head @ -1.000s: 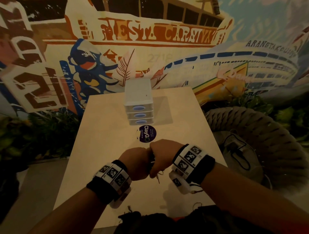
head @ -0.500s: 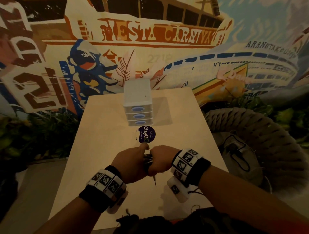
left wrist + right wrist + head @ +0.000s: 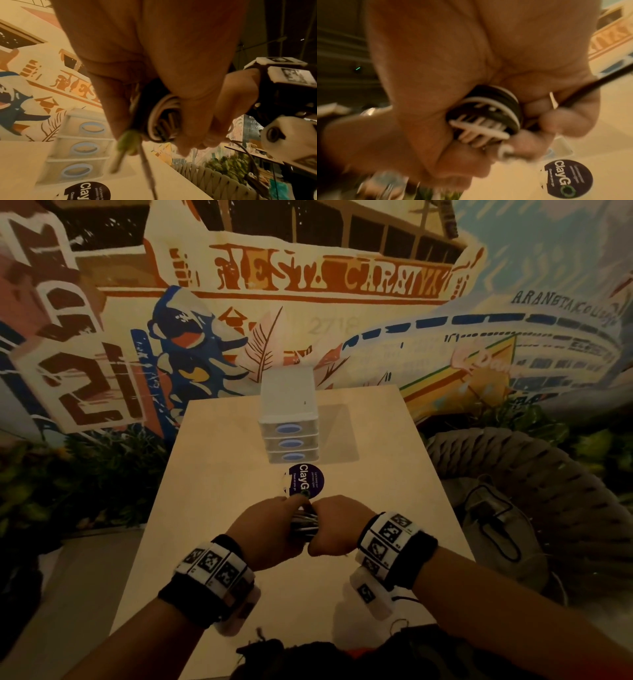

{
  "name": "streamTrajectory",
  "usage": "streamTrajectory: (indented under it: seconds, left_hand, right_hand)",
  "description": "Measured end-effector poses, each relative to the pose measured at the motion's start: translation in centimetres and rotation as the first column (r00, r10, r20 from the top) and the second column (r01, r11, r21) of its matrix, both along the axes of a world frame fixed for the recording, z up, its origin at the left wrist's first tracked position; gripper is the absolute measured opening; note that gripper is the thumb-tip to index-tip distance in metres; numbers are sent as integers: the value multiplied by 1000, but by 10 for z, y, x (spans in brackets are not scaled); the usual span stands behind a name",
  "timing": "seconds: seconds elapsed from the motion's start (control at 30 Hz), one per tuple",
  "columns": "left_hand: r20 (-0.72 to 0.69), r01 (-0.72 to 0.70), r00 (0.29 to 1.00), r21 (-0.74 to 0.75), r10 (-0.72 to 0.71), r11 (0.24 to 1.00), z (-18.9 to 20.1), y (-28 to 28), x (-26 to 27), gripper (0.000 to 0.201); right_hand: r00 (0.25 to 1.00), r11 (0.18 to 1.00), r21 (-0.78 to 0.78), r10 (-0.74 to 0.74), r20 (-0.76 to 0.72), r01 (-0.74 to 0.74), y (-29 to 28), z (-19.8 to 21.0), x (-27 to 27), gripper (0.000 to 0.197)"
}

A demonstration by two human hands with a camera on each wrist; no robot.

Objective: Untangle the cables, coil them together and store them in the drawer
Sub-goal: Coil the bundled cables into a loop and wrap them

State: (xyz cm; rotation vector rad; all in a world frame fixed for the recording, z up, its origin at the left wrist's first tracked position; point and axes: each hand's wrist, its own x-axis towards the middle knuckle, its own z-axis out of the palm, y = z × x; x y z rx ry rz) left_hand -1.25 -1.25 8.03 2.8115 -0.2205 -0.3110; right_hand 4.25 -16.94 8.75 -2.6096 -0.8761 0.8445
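Black and white cables [image 3: 303,525] are bundled in a coil over the table [image 3: 219,474], left hand [image 3: 267,529] and right hand [image 3: 337,525] both clenched round them. I'd tuck loose ends before reaching for the drawer unit [image 3: 289,419].

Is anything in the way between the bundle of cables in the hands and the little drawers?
Nothing stands up in between. Only a flat round sticker lies on the table between the cables and the drawers. All three drawers look closed, so one must be pulled open first.
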Motion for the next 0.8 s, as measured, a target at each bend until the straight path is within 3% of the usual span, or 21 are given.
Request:
streamTrajectory:
  seconds: [0.1,0.17,0.23,0.3,0.4,0.53,0.6,0.67,0.8]
  left_hand:
    - [-9,-27,1000,-252,26,967,0,14,-1,92]
    - [13,-50,998,-435,62,899,2,23,-3,100]
    - [-17,-82,996,-640,92,764,1,29,-5,101]
    - [-84,-127,992,-768,97,628,-2,28,-7,101]
    - [-82,-116,993,-819,85,563,-10,25,-5,92]
    - [-36,-16,999,-821,-23,571,-16,21,1,52]
    - [-65,-46,998,-858,-19,511,-12,18,-1,40]
    - [-85,-79,996,-907,4,415,-10,16,-3,40]
    - [-32,-33,999,-947,7,319,0,12,-1,52]
  right_hand:
    - [992,997,62,-42,-117,50,-7,1,13,32]
    - [976,986,137,-66,-206,95,-14,1,22,20]
    - [960,963,230,-78,-270,143,-20,3,28,8]
    - [932,929,314,-75,-353,193,-23,8,30,8]
    - [885,895,388,-14,-466,219,-18,15,24,11]
    - [838,878,441,94,-537,184,-6,17,12,27]
    - [850,875,450,96,-518,176,-1,16,11,22]
    - [868,864,472,94,-489,173,2,17,11,7]
    - [880,856,495,114,-462,149,8,24,15,14]
